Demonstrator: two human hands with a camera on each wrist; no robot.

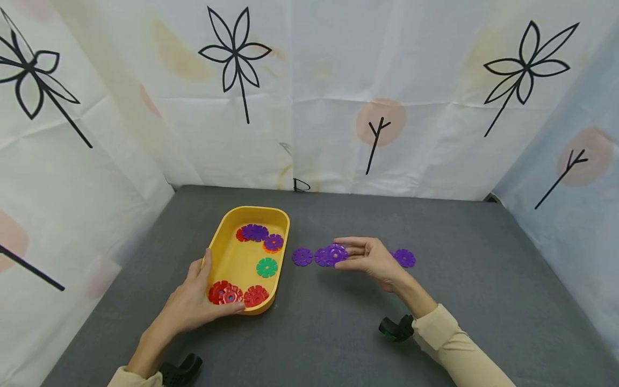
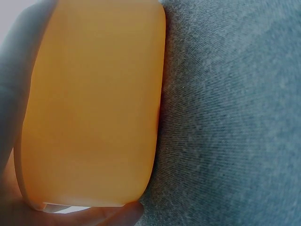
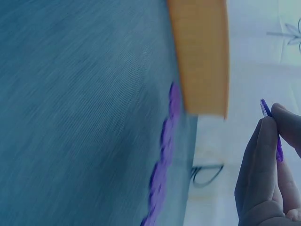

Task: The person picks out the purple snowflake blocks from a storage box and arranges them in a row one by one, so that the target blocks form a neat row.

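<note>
A yellow tray point(image 1: 227, 263) stands on the grey table, and my left hand point(image 1: 193, 303) grips it by its near left corner, thumb along the near rim and fingers at the left side. In the tray lie red discs point(image 1: 256, 296), a green disc point(image 1: 267, 267) and purple discs point(image 1: 254, 232) over red and orange ones. To the right of it, my right hand point(image 1: 374, 263) pinches a purple flower-shaped disc point(image 1: 337, 255) between thumb and fingers; the right wrist view shows this disc point(image 3: 280, 153) edge-on, above the table. Below runs a row of purple discs point(image 1: 302, 257), partly hidden by the hand.
The row's right end shows as a purple disc point(image 1: 404, 258) beyond my right hand. Grey cloth covers the table point(image 1: 459, 258). White patterned curtains point(image 1: 329, 145) stand along its back and sides. A black device sits at each wrist.
</note>
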